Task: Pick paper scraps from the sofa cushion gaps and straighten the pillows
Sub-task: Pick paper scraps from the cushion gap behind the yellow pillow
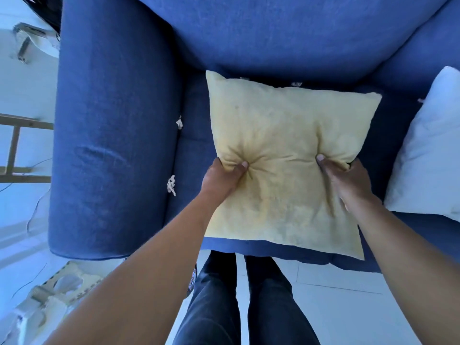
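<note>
A yellow pillow (286, 135) lies over the seat of the blue sofa (273, 41). My left hand (222, 179) pinches the pillow's left side and my right hand (346, 183) pinches its right side, fabric bunched under both thumbs. Two white paper scraps sit in the gap between the left armrest and the seat cushion: one scrap (179, 122) farther back, another scrap (171, 185) nearer the front. A small scrap (296, 84) peeks out at the back gap behind the pillow. A white pillow (433, 150) leans at the right.
The wide left armrest (112, 135) borders the seat. A wooden frame (15, 148) stands at the far left. A perforated cream object (62, 290) lies on the pale floor at lower left. My legs (244, 300) stand right in front of the sofa.
</note>
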Demonstrator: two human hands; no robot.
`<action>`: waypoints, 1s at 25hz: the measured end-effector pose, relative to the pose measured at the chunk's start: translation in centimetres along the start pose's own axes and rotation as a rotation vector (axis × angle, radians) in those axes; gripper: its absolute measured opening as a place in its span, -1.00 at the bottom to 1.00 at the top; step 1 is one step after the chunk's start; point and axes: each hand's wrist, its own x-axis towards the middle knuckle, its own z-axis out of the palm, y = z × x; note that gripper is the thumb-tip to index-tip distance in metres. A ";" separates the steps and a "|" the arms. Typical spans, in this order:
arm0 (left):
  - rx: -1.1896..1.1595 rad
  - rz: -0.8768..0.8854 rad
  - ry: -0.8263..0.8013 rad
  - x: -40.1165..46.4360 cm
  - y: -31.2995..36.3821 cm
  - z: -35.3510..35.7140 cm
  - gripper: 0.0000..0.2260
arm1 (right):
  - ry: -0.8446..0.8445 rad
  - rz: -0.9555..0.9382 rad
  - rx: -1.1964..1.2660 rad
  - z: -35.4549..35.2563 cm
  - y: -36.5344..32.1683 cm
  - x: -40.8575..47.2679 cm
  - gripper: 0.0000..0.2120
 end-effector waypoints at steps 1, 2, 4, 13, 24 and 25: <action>-0.004 -0.004 0.000 0.2 0.2 -0.5 -0.38 | 0.036 -0.010 -0.028 0.0 -0.6 -0.1 -0.25; -0.018 -0.005 0.011 0.2 0.2 -1.2 -0.41 | 0.076 -0.045 -0.056 0.1 -1.2 -0.3 -0.28; -0.056 0.022 0.091 -0.2 -0.6 -2.5 -0.55 | 0.135 -0.187 -0.116 0.5 -2.8 -1.3 -0.31; -0.242 -0.198 0.577 -1.3 -10.0 -5.3 -0.72 | -0.263 -0.887 -0.401 11.3 -13.4 -7.1 -0.56; -0.659 -0.527 0.693 9.0 -12.8 -3.0 -0.53 | -0.499 -0.925 -0.711 27.0 -13.6 -4.4 -0.50; -0.687 -0.545 0.737 9.8 -12.8 -2.7 -0.55 | -0.481 -0.923 -0.712 27.5 -13.0 -3.9 -0.49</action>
